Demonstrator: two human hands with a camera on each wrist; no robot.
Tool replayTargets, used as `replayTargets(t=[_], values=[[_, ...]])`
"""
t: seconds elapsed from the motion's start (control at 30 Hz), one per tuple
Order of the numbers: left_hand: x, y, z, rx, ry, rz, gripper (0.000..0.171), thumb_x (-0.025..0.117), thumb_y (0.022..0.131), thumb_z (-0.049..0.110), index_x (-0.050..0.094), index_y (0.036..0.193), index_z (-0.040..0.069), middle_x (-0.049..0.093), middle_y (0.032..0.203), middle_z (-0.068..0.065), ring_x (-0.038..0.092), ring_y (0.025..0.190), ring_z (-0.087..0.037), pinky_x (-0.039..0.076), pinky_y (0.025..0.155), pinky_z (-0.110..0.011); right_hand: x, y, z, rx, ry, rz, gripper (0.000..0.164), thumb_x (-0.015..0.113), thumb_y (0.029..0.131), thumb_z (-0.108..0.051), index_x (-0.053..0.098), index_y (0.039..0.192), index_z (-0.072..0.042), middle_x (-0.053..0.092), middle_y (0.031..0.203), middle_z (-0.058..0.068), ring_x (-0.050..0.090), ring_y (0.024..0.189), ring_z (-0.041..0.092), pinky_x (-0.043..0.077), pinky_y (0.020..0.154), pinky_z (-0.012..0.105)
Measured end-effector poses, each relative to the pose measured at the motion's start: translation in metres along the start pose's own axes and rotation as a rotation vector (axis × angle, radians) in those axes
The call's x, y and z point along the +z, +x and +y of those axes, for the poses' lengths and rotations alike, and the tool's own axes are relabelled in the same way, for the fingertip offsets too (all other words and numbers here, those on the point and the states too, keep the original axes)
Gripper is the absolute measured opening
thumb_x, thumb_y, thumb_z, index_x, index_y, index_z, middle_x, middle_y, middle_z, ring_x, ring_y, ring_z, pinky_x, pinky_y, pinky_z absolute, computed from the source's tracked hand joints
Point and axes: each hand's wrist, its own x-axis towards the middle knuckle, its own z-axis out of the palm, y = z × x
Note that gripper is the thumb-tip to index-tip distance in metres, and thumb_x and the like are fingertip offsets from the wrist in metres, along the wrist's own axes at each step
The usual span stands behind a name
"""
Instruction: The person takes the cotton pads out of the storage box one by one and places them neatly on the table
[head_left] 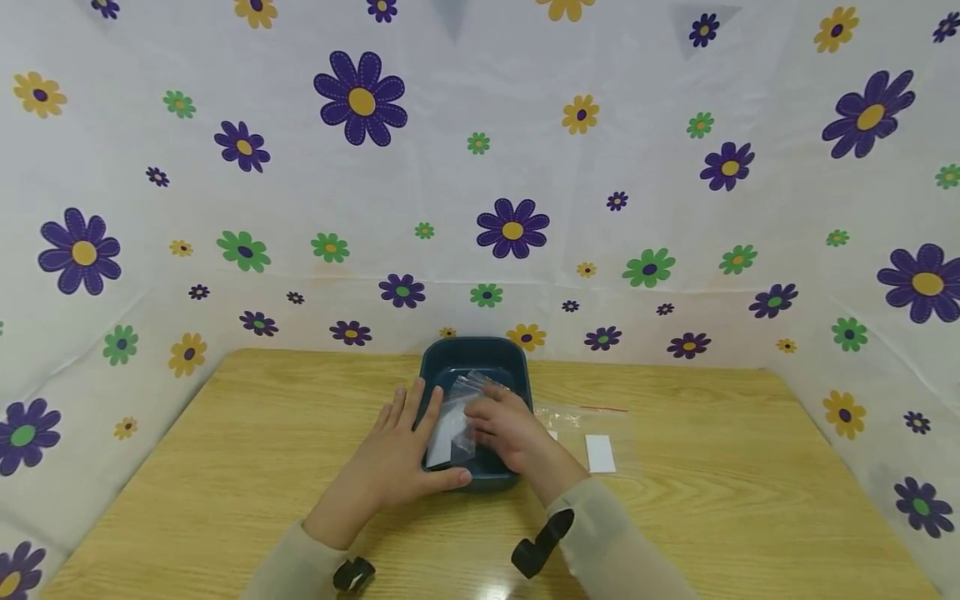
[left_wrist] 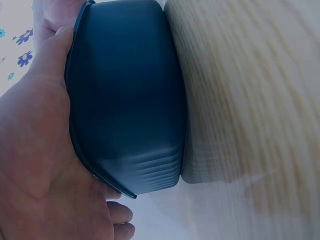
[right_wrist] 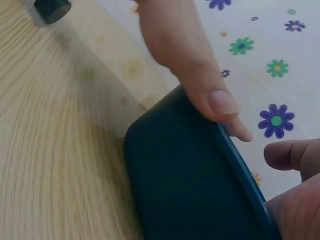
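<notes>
A dark blue plastic bin (head_left: 487, 482) stands on the table, with clear zip bags (head_left: 450, 429) inside that hold something white. My left hand (head_left: 393, 458) lies over the bin's left rim, fingers spread and straight, its thumb along the front rim. In the left wrist view, the left palm (left_wrist: 35, 150) is against the rim. My right hand (head_left: 510, 425) reaches into the bin from the right, its curled fingers on a clear plastic bag; the thumb's contact with the bag is hidden. In the right wrist view, part of the right hand (right_wrist: 300, 210) is over the rim.
Right of the bin, a clear zip bag with a red seal line (head_left: 603, 409) and a white card (head_left: 600, 454) lies flat on the wooden table (head_left: 712, 483). A flower-printed cloth (head_left: 435, 183) hangs behind and at both sides. Black straps (head_left: 543, 546) circle the sleeves.
</notes>
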Motion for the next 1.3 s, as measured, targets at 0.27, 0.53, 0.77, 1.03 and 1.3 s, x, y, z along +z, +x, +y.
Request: replayTargets(t=[0.27, 0.53, 0.77, 1.03, 1.3], values=[[0.002, 0.001, -0.002, -0.010, -0.001, -0.018, 0.122, 0.044, 0.074, 0.092, 0.009, 0.162, 0.014, 0.000, 0.167, -0.019, 0.000, 0.151, -0.045, 0.014, 0.120, -0.060, 0.005, 0.003, 0.006, -0.055, -0.277, 0.041, 0.046, 0.062, 0.097, -0.011, 0.053, 0.138, 0.007, 0.060, 0.131, 0.018, 0.060, 0.099, 0.020, 0.054, 0.091, 0.038], [0.003, 0.000, -0.002, -0.007, 0.006, -0.007, 0.122, 0.041, 0.074, 0.094, 0.007, 0.162, 0.016, -0.002, 0.167, -0.018, -0.001, 0.151, -0.044, 0.014, 0.120, -0.060, 0.004, -0.003, 0.003, -0.220, -0.515, 0.075, 0.036, 0.064, 0.096, -0.010, 0.064, 0.129, 0.002, 0.072, 0.100, 0.010, 0.065, 0.078, 0.013, 0.057, 0.072, 0.028], [0.001, 0.001, -0.002, -0.002, 0.003, 0.004, 0.123, 0.042, 0.074, 0.093, 0.009, 0.162, 0.014, -0.003, 0.167, -0.017, 0.000, 0.151, -0.045, 0.014, 0.120, -0.060, -0.002, -0.010, -0.006, -0.273, -0.472, 0.084, 0.032, 0.065, 0.095, -0.007, 0.066, 0.127, -0.001, 0.070, 0.098, 0.011, 0.060, 0.075, 0.013, 0.054, 0.067, 0.025], [0.000, 0.000, -0.001, -0.008, 0.002, -0.008, 0.122, 0.045, 0.075, 0.091, 0.008, 0.162, 0.015, -0.003, 0.167, -0.017, -0.001, 0.151, -0.044, 0.014, 0.120, -0.060, -0.015, -0.018, -0.013, -0.212, -0.280, 0.059, 0.036, 0.062, 0.097, -0.008, 0.063, 0.133, -0.005, 0.066, 0.107, 0.010, 0.062, 0.090, 0.015, 0.058, 0.079, 0.028], [0.003, 0.002, -0.002, -0.020, 0.001, -0.011, 0.122, 0.046, 0.074, 0.092, 0.007, 0.162, 0.015, -0.005, 0.167, -0.015, 0.000, 0.152, -0.045, 0.014, 0.121, -0.060, -0.026, -0.027, -0.020, -0.154, -0.126, 0.054, 0.036, 0.061, 0.098, -0.010, 0.062, 0.134, -0.008, 0.063, 0.114, 0.008, 0.061, 0.097, 0.016, 0.056, 0.082, 0.027]])
